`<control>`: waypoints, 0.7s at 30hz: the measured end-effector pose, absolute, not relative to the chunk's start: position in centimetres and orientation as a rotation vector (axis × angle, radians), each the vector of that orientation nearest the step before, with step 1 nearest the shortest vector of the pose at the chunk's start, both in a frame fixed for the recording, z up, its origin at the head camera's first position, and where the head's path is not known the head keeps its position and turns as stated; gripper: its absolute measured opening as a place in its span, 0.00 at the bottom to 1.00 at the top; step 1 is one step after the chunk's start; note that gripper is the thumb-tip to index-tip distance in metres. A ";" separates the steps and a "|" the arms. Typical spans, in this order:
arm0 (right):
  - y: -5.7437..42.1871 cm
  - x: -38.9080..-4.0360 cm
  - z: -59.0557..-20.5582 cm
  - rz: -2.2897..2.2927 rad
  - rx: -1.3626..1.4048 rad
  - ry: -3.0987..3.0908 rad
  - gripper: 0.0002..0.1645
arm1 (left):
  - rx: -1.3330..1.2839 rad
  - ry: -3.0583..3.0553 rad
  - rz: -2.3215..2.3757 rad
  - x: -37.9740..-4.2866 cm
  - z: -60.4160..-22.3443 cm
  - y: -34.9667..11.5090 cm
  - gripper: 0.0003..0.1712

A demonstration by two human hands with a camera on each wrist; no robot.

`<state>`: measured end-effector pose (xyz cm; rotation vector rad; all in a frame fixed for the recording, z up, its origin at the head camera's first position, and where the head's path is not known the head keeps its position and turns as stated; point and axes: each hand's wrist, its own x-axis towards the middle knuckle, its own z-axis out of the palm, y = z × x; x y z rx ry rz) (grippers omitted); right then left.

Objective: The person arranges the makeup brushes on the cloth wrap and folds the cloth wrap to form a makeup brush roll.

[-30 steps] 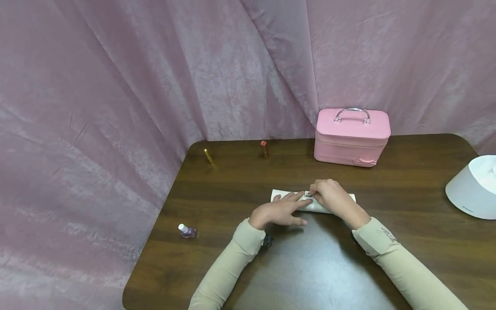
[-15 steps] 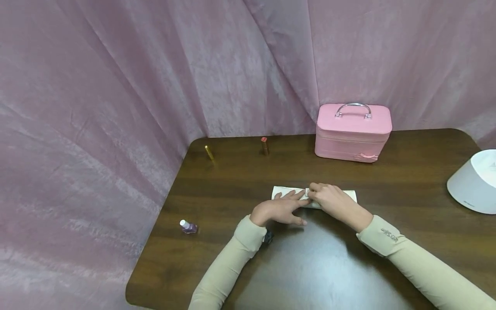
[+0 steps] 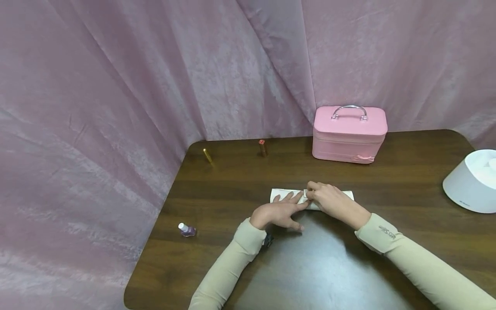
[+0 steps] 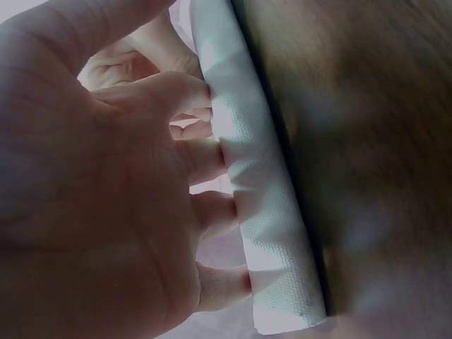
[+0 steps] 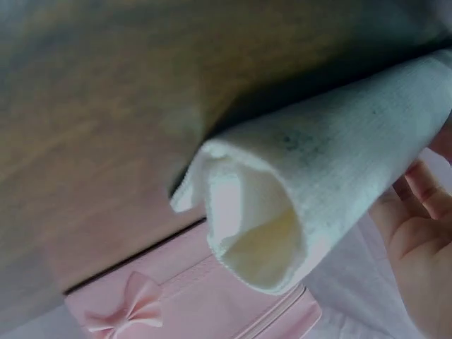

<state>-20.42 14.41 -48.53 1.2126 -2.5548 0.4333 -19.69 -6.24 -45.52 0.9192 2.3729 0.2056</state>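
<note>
A white woven-fabric roll (image 3: pixel 347 194) lies crosswise near the middle of the table. Its hollow end shows in the right wrist view, where the layered fabric (image 5: pixel 339 155) bears faint dark marks. My left hand (image 3: pixel 277 214) rests with spread, straight fingers on the left half of the roll. In the left wrist view those fingertips press along the cloth (image 4: pixel 258 191). Beside it, my right hand (image 3: pixel 332 202) curls its fingers at the roll's middle and pinches a small white tab (image 3: pixel 305 193) there. The fingertips of that hand are mostly hidden from the head view.
Behind the roll stands a pink vanity case (image 3: pixel 348 135) with a metal handle and bow. A red-topped lipstick (image 3: pixel 262 147) and a thin gold tube (image 3: pixel 208 156) stand farther back. Purple nail polish (image 3: pixel 187 230) is at left, a white rounded device (image 3: pixel 470 183) at right.
The right hand has shifted slightly at the roll's middle, its forearm swinging outward to the right. The left hand stays on the cloth. The head view wobbles a little.
</note>
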 end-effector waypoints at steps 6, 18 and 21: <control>14.5 -21.2 -47.5 0.611 1.213 -2.674 0.14 | 0.909 2.365 0.243 -20.2 -45.4 -6.5 0.50; 17.0 -21.3 -45.6 0.863 0.882 -2.832 0.19 | 0.971 2.557 0.629 -22.9 -44.9 -7.5 0.34; 17.8 -21.2 -45.2 0.864 0.760 -2.852 0.26 | 0.892 2.637 0.713 -23.5 -45.0 -8.0 0.34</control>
